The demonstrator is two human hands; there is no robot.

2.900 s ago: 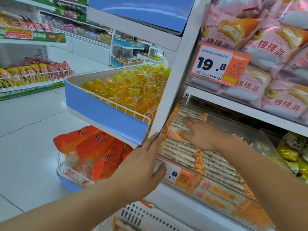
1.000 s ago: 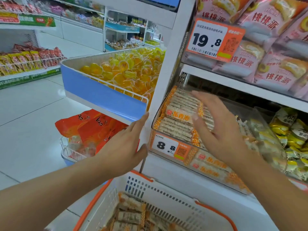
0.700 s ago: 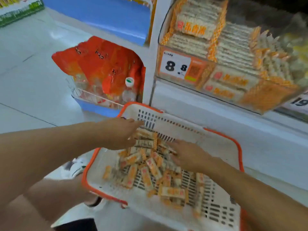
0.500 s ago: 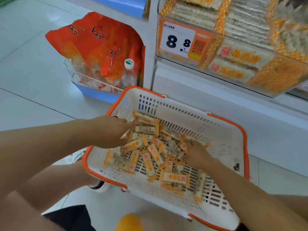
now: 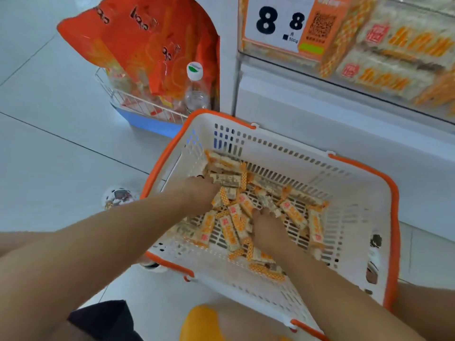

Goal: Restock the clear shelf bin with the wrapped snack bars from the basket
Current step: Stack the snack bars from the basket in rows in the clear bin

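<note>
Head view: both hands down in the basket [image 5: 349, 198], among the loose snack bars [image 5: 234, 225] scattered on its slatted bottom. Left hand [image 5: 199, 193] at the far-left corner of the pile, fingers curled down into the bars; looks like gathering, but can't tell if actually gripping any, fingertips hidden. Right hand [image 5: 267, 223] mid-pile, fingers dug in between wrappers; same, grip not visible. Basket sits on the floor [image 5: 61, 156] just below the shelf; clear bin [image 5: 364, 45] up top right w/ price tag [image 5: 280, 23] on its front, already holding neat stacks.

Step in hand, prob.: scoop a handful for the bin. To do well:
- Sweep bars together w/ both hands, towards the middle, not grab singly.
- Line them up same way round before lifting; bin stock lies flat in rows, so a jumbled fistful means re-sorting up there.
- Slippery wrappers, so squeeze from the ends, not too many at once, else some drop back or onto the floor.
- Check corners and under the wrists; a few bars lie near the front wall.

Bottle [image 5: 195, 89] and orange bags [image 5: 147, 45] in the wire rack to the left: not part of this.
</note>
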